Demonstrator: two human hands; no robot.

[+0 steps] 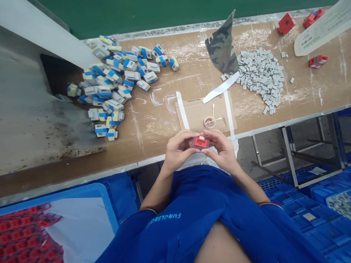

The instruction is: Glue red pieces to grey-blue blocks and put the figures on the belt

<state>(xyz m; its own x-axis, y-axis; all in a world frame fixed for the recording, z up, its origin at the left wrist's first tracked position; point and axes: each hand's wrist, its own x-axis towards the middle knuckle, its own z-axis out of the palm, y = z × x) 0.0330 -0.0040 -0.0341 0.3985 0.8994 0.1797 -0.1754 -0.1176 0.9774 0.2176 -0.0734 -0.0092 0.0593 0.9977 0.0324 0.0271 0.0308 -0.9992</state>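
To the lower left of the fingers, a blue tray [108, 204] with many red pieces [20, 233] beside a white sheet [82, 219]; cannot tell whether worked or unworked. Well beyond the fingers, upper left, a heap of gray, blue and yellow blocks [117, 80], loose on the counter [153, 135]. With the left hand [178, 149], grips one end of a red-and-gray piece [201, 143], recess showing; with the fingers of the right hand [223, 149], grips the other. Holds it at the counter's near edge, apparently mid-work; cannot tell how nearly finished. Just beyond the fingers, a cardboard mat [192, 109] bearing a small cup [210, 122] with swabs, both out of the grasp. Farther off, upper right, a camouflage cloth [223, 49] touching a large heap of small gray parts [260, 73], seemingly plenty left. Farthest right, a few red units [286, 23] near a translucent bottle [323, 29]; possibly done, but unclear.
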